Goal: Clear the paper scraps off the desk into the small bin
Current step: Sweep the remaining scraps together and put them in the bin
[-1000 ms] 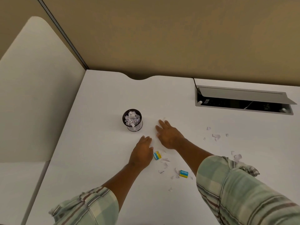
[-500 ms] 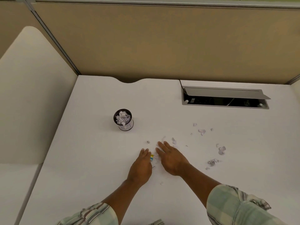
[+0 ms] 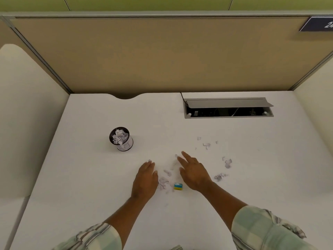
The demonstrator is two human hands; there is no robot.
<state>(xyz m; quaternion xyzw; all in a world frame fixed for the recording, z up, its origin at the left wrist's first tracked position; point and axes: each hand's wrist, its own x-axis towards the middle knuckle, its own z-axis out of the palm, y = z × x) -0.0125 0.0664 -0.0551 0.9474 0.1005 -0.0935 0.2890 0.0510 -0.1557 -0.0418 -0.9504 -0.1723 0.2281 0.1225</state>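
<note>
White tabletop (image 3: pixel 90 177): left hand (image 3: pixel 145 179) and right hand (image 3: pixel 193 173), fingers flat and empty, have drawn paper scraps (image 3: pixel 164 183) together mid-desk, bin (image 3: pixel 121 138) untouched.

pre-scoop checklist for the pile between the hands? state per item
1. Scraps gathered between the hands: ok, loose pile.
2. Left hand and right hand flat and open either side of the pile: ok.
3. Eraser clear of the pile: not ok, it sits at the pile's edge.
4. Bin upright, within reach: ok.
5. Room in bin: cannot tell; paper already reaches the rim.
6. Desk otherwise cleared: not ok, stray scraps lie to the right.
</note>
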